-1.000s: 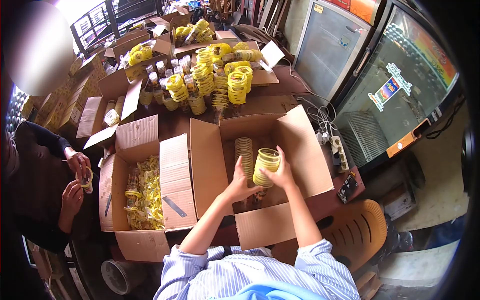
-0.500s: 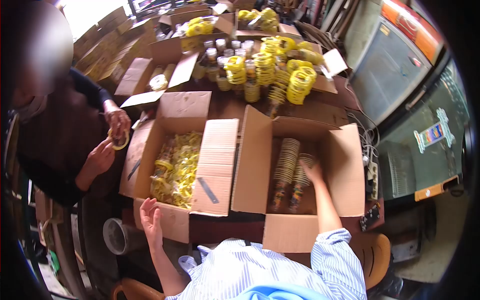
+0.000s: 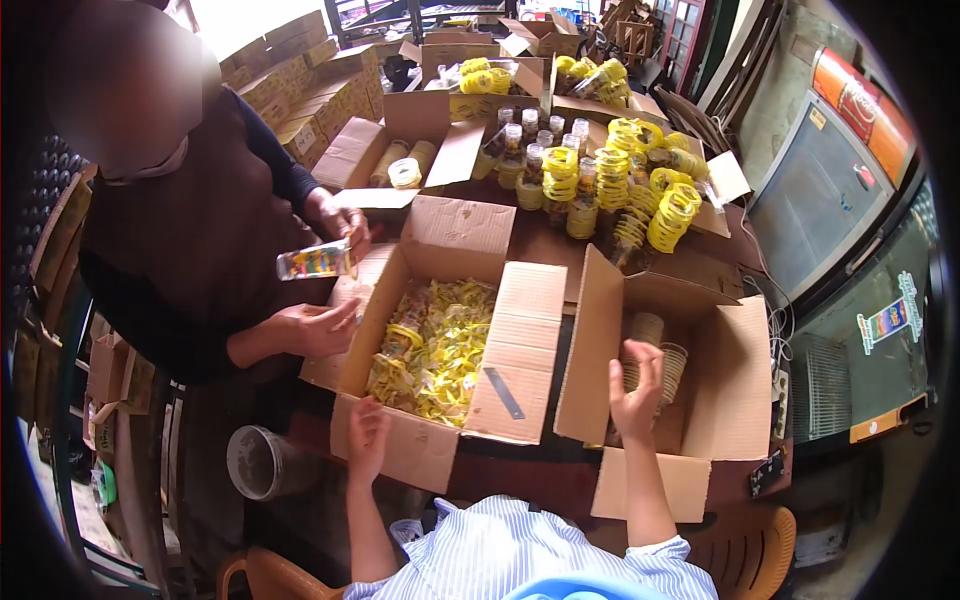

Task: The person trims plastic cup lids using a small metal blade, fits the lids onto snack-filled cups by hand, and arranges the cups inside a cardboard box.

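My left hand (image 3: 368, 443) is raised at the near left corner of a cardboard box (image 3: 395, 432), its fingers loosely apart with nothing in them. Inside that box lies a heap of yellow-and-clear plastic pieces (image 3: 445, 340). Over the left part of a second cardboard box (image 3: 738, 385) I hold up my right hand (image 3: 637, 392), empty, fingers spread. Behind it, stacks of round cups or rings (image 3: 672, 368) stand in the box, partly hidden by the hand.
A co-worker on the left holds a clear printed cup (image 3: 312, 262). Farther back are clusters of yellow-ringed containers (image 3: 612, 178) and a smaller open box (image 3: 350, 155). A flat metal strip (image 3: 503, 393) rests on a flap. A bucket (image 3: 262, 462) stands lower left; a fridge (image 3: 815, 180) is right.
My right hand has come up from the cup stack in the right box and is empty. The co-worker's printed cup now shows, held out sideways. The whole view has shifted.
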Demonstrator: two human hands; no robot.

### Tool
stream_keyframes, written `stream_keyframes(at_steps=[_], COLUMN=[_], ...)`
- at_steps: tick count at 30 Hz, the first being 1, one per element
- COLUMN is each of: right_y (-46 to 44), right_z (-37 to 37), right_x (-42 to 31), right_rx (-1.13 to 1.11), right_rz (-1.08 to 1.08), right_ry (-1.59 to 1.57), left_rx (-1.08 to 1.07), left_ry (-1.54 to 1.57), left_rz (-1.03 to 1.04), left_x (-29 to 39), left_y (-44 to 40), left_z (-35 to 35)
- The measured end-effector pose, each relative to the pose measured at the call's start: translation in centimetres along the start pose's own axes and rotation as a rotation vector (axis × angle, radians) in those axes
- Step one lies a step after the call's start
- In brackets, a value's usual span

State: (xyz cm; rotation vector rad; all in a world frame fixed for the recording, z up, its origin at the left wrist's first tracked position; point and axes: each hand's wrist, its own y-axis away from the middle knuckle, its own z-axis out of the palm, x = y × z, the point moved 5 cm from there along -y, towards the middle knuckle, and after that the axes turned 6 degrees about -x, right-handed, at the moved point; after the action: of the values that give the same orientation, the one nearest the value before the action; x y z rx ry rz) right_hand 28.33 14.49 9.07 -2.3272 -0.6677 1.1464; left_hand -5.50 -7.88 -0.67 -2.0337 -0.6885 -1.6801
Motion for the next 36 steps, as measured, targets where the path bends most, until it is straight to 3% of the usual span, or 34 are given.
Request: stream_keyframes(at_steps=[7,13,16,21,26,31,36], right_y=[4.9,6.7,6.8,6.7,5.3,3.3,3.0], right_z=[9.2,12.5,12.2,11.2,9.1,3.4,0.6], right_x=[-8.0,-10.9,-10.5,-7.9,-6.4,-5.5,-1.9], right_rx=[-0.396,-0.52,-0.508,-0.475,-0.235,-0.09,-0.089], right_rz=[0.006,-0.05,-0.024,0.141,0.216,0.284,0.346], right_ry=[-0.077,0.038,0.092,0.001,0.203,0.577,0.848], left_rx=[-0.18,-0.087,-0.072,-0.115,-0.056,-0.042,-0.277], left_ry=[-0.195,-0.576,-0.732,-0.864,-0.997,-0.764,-0.455], left_rz=[-0.011,0.201,0.277,0.21,0.188,0.284,0.596], left_x=[0.7,0.6,-1.4,-1.0,-2.1,1.0,6.4], left_y=[-3.6,-8.0,-10.8,-13.3,-15.4,-14.2,-8.5], left_z=[1.6,0.1,0.7,2.4,4.1,6.1,13.0])
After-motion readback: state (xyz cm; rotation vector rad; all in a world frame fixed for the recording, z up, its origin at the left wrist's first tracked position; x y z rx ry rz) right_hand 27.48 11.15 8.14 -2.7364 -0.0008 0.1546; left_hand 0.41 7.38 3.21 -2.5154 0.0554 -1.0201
